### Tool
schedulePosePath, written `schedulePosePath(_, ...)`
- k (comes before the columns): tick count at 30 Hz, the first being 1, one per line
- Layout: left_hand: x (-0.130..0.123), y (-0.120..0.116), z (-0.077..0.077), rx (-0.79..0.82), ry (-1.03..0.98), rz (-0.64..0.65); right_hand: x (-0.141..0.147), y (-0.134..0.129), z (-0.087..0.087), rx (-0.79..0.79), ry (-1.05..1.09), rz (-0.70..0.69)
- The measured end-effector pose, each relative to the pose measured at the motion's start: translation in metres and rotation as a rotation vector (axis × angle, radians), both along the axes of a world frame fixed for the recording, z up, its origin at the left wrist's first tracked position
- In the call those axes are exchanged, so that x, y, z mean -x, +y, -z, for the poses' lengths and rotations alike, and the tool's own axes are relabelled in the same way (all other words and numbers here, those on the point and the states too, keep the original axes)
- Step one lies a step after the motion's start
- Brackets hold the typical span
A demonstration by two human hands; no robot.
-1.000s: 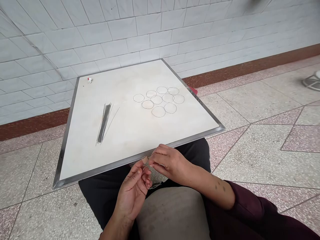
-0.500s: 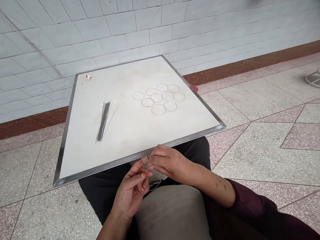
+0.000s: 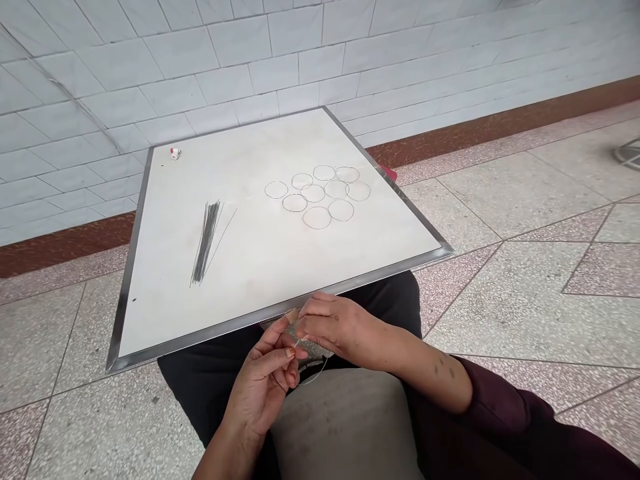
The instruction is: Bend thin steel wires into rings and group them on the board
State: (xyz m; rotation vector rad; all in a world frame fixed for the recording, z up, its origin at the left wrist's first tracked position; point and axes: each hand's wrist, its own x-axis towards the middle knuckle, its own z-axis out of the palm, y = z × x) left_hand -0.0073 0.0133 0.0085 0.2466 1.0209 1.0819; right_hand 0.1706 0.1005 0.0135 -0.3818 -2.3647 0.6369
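Note:
Close together over my lap, just off the table's near edge, both hands pinch a thin curved wire [image 3: 317, 379]. My left hand [image 3: 270, 373] grips it between thumb and fingers, palm up, with a tan wrap on its index fingertip. My right hand [image 3: 336, 328] has its fingers bent down on the wire's other part; the fingertips are partly hidden. On the white table [image 3: 260, 267] a bundle of straight dark wires [image 3: 205, 243] lies at the left. Several thin wire rings [image 3: 317, 217] lie at the right, some overlapping.
A small red and white object [image 3: 175, 154] sits at the table's far left corner. The table has a metal rim [image 3: 220, 331]. Behind it stands a white tiled wall [image 3: 295, 72]. A round metal base [image 3: 629, 155] is on the floor at the far right.
Both hands keep their grip on the wire, with only slight finger movement. The view has shifted slightly, and a small dark speck now shows near the table's left edge.

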Motion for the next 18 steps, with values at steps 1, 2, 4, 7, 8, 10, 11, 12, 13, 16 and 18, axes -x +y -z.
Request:
schedulePosePath(1, 0.0, 0.0002, -0.0005, 0.004, 0.015, 0.0, -0.0005, 0.0, 0.0009, 0.001, -0.022, -0.007)
schedulePosePath(2, -0.0001, 0.0002, -0.0011, 0.007, 0.03, 0.001, -0.001, 0.0, 0.0016, 0.002, -0.04, -0.014)
schedulePosePath(4, -0.0003, -0.0001, -0.0024, 0.01, 0.064, 0.009, -0.0019, -0.0001, 0.0023, -0.007, -0.062, -0.027)
schedulePosePath(7, -0.0006, -0.0014, -0.0039, 0.006, 0.105, 0.033, -0.003, -0.0004, 0.0019, -0.028, -0.089, -0.056)
schedulePosePath(8, -0.0006, -0.0018, -0.0041, 0.004, 0.11, 0.04, -0.0032, -0.0006, 0.0019, -0.03, -0.1, -0.063)
schedulePosePath(10, -0.0006, -0.0023, -0.004, 0.003, 0.107, 0.043, -0.0035, -0.0011, 0.0029, -0.021, -0.113, -0.065)
schedulePosePath(11, -0.0005, -0.0025, -0.0039, 0.004, 0.102, 0.04, -0.0035, -0.0014, 0.0039, -0.015, -0.114, -0.056)
schedulePosePath(12, -0.0004, -0.0025, -0.0038, 0.006, 0.099, 0.037, -0.0036, -0.0016, 0.0051, -0.01, -0.112, -0.042)
schedulePosePath(13, -0.0003, -0.0026, -0.0037, 0.008, 0.098, 0.032, -0.0036, -0.0017, 0.0063, -0.005, -0.108, -0.028)
schedulePosePath(16, 0.0002, -0.0028, -0.0042, 0.015, 0.11, 0.033, -0.0039, -0.0014, 0.0088, 0.027, -0.09, -0.014)
schedulePosePath(18, 0.0006, -0.0029, -0.0053, 0.016, 0.12, 0.039, -0.0045, -0.0008, 0.0085, 0.06, -0.087, -0.031)
